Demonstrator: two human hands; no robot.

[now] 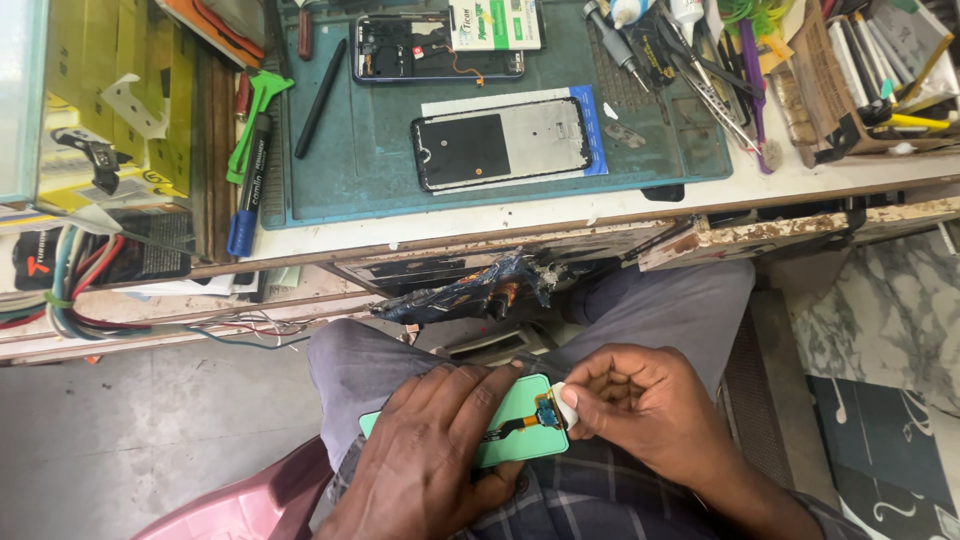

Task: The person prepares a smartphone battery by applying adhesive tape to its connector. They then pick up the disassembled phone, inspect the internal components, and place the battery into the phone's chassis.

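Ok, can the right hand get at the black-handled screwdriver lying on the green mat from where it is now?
Probably yes. The right hand only pinches a small white piece at the green screen panel on the lap; the screwdriver lies uncovered on the mat, though across the bench edge.

The left hand (435,450) is lying palm-down over the lap, near the bottom centre, its fingers (470,395) spreading flat and pointing far-right. Just right of it, the right hand (640,400) is curling inward, thumb and forefinger pinching together at their tips.
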